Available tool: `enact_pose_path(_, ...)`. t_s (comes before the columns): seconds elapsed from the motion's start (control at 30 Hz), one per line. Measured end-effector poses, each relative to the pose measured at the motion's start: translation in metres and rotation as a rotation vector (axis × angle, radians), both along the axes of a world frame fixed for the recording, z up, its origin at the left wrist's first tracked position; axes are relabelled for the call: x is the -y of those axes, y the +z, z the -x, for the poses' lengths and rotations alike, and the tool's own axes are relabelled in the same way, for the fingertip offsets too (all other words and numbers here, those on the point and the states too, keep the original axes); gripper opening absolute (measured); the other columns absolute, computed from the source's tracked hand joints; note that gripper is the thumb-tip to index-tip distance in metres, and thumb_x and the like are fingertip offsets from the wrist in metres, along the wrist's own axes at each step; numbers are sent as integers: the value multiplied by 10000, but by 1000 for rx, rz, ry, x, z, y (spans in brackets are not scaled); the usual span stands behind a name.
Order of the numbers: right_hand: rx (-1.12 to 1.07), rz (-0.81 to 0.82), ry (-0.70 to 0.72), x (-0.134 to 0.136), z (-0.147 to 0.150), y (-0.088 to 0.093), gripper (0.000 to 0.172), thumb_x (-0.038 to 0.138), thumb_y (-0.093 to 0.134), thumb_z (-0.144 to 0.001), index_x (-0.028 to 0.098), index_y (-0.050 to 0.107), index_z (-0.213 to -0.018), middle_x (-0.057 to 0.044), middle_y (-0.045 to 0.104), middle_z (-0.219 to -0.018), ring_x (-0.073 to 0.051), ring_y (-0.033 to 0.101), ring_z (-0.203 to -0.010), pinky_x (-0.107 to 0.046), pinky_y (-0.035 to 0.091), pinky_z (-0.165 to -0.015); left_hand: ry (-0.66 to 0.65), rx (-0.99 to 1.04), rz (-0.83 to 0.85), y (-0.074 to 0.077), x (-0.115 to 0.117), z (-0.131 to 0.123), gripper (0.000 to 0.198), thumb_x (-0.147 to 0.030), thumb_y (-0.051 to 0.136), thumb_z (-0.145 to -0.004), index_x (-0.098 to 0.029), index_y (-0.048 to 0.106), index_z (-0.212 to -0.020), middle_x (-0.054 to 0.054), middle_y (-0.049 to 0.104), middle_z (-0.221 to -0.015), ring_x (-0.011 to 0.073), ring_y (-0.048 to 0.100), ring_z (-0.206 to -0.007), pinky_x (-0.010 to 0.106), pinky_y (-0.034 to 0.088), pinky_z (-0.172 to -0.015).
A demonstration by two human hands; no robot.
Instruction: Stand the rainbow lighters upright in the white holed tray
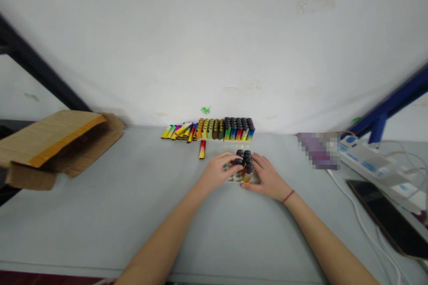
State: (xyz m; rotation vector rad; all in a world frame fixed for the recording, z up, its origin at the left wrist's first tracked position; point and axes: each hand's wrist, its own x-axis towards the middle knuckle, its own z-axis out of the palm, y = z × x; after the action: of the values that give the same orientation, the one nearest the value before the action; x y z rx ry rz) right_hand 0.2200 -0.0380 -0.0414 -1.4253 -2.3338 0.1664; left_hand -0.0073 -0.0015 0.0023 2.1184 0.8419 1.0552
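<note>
A white tray with round holes [235, 178] lies on the table, partly hidden by my hands. Several black-topped lighters [248, 174] stand in it, some leaning slightly. My left hand [219, 170] is closed at the tray's left side, thumb and fingers pinching a lighter [238, 161] by its black top. Around the right side curls my right hand [269, 178], its thumb at the tray's front edge and its fingers against the lighters. Just beyond my left hand lies a single red-and-yellow lighter [202, 149].
Behind the tray stand packed rows of black-topped lighters [239, 129] and gold-topped lighters [210, 129]. Loose colourful lighters [179, 131] lie left of them. An open cardboard box [67, 142] sits far left. A phone [388, 216], power strip [374, 167] and white cable [361, 222] occupy the right.
</note>
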Motion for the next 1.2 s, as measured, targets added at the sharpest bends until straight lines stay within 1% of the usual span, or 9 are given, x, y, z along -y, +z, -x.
enact_pose_path(0.2,13,-5,6,0,0,0,862,701,646,-802,111,500,-1413,-250,473,-1485,-418,396,-1403,-634,330,-1130,-12,-51,-67,-3,2,-1,245,-370,659,-889,-180,725,-1029,76,726,-999,186,684,-933,302,529,-896)
enact_pose_path(0.4,14,-12,1,0,1,1,865,707,647,-796,122,499,-1416,-246,482,-1481,-419,406,-1397,-640,336,-1126,111,-61,-179,0,3,1,321,-415,702,-850,-179,662,-1063,36,693,-884,151,651,-742,287,552,-763)
enact_pose_path(0.57,35,2,-2,1,1,3,890,708,637,-804,94,480,-1429,-259,472,-1486,-419,398,-1403,-638,331,-1131,62,-111,-277,10,4,6,179,-312,580,-936,-200,693,-1016,49,697,-947,130,653,-755,261,546,-770)
enact_pose_path(0.67,27,0,-6,1,1,2,887,704,644,-800,97,484,-1427,-260,470,-1487,-419,394,-1406,-640,328,-1132,50,-132,-291,13,6,8,207,-273,521,-955,-202,705,-1019,56,702,-951,135,663,-791,254,539,-772)
enact_pose_path(0.8,1,-10,-7,1,1,0,878,704,645,-799,126,474,-1438,-248,476,-1486,-413,392,-1409,-651,321,-1131,82,-166,-233,13,3,14,272,-324,466,-978,-194,689,-1065,54,713,-933,145,658,-767,256,526,-740)
enact_pose_path(0.87,0,-15,-8,1,1,0,873,709,639,-800,129,479,-1433,-246,482,-1481,-412,398,-1406,-649,320,-1133,199,-201,-176,10,-3,19,323,-338,406,-997,-183,677,-1078,56,716,-887,160,654,-746,276,518,-748)
enact_pose_path(0.93,5,-17,-11,1,1,-1,865,716,635,-798,125,496,-1415,-248,488,-1475,-415,406,-1400,-644,321,-1135,393,-257,-131,6,-11,26,353,-338,374,-1003,-174,685,-1034,75,718,-880,190,659,-786,305,508,-790)
enact_pose_path(1.03,3,-15,-9,1,1,-1,857,723,629,-798,133,506,-1407,-248,491,-1473,-417,408,-1398,-649,318,-1135,635,-374,-105,0,-24,37,330,-336,411,-990,-172,694,-1033,121,711,-1002,236,656,-936,339,486,-877)
enact_pose_path(1.2,-6,-13,-4,0,1,-1,853,708,635,-801,141,494,-1422,-246,490,-1474,-416,405,-1399,-659,318,-1129,799,-541,35,-7,-33,44,458,-438,447,-978,-116,594,-1269,184,675,-1152,293,649,-1039,383,493,-885)
